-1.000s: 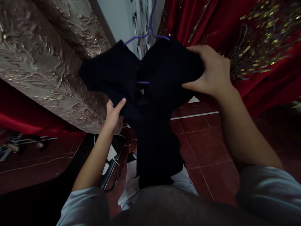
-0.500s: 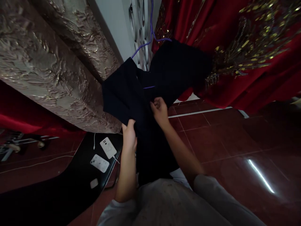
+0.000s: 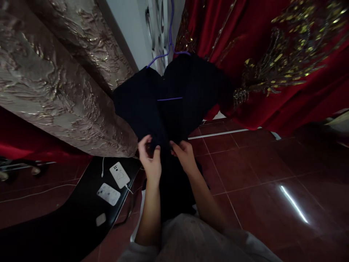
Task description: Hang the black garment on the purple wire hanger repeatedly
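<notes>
A dark navy short-sleeved garment (image 3: 136, 95) hangs in front of me on a purple wire hanger (image 3: 171, 47). Its neckline is open in a V, and the hanger's lower bar shows across the gap. My left hand (image 3: 151, 160) is at the garment's left front, thumb and fingers spread apart against the cloth. Level with it on the right, my right hand (image 3: 184, 154) has thumb and fingers pinched on the garment's front edge. The lower part of the garment hangs between my forearms, too dark to make out in detail.
At left, a black table (image 3: 81, 196) bears a white phone (image 3: 120, 175) with a cable, a second pale phone (image 3: 108, 194) and a small white square item (image 3: 100, 219). A textured beige fabric (image 3: 81, 91) hangs beside it; red sequined fabric (image 3: 245, 43) hangs right.
My left hand has loosened from the garment's edge and spread its fingers. My right hand has moved down the front. The garment hangs more evenly, and the view has shifted slightly.
</notes>
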`<action>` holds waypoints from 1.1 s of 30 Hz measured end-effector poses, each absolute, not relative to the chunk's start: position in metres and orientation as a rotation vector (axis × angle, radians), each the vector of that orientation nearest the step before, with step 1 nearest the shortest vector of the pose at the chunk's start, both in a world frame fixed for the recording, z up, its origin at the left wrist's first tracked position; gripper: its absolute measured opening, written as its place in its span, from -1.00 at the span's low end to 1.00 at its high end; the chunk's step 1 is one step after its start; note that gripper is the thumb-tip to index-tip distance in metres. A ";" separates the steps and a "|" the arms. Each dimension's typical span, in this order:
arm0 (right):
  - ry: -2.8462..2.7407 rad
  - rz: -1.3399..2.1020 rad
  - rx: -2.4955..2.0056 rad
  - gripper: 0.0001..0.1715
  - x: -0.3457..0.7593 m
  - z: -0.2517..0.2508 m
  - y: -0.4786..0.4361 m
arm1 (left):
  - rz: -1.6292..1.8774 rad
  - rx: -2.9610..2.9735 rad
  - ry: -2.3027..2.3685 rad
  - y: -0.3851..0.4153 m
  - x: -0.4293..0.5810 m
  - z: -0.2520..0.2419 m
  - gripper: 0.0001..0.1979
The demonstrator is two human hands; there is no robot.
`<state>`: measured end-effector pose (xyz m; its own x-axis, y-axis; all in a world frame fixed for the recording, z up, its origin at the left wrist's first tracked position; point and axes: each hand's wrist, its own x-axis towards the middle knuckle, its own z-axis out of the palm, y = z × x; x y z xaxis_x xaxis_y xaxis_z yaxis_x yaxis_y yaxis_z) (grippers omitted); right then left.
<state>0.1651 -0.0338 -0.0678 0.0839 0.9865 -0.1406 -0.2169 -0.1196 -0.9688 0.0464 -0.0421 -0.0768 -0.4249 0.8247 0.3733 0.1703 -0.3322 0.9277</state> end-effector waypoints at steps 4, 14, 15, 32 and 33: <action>-0.864 1.349 -1.103 -0.49 0.163 -0.059 -0.033 | 1.424 1.453 1.158 -0.045 0.056 -0.073 -0.85; -0.956 1.291 -1.037 -0.41 0.176 -0.057 -0.038 | 1.517 1.582 1.160 -0.054 0.063 -0.059 -0.85; -0.987 1.265 -1.033 -0.42 0.177 -0.056 -0.038 | 1.560 1.538 1.203 -0.054 0.065 -0.060 -0.85; -1.091 1.492 -0.997 -0.63 0.183 -0.032 -0.022 | 1.514 1.486 1.211 -0.032 0.064 -0.080 -0.82; -1.090 1.482 -0.979 -0.64 0.184 -0.024 -0.014 | 1.535 1.497 1.227 -0.029 0.065 -0.081 -0.82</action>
<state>0.1837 -0.0135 -0.0241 -0.1620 0.9859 -0.0421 -0.2530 -0.0827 -0.9639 0.0652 -0.0288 -0.0814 -0.1284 0.9231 0.3624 0.1504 -0.3431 0.9272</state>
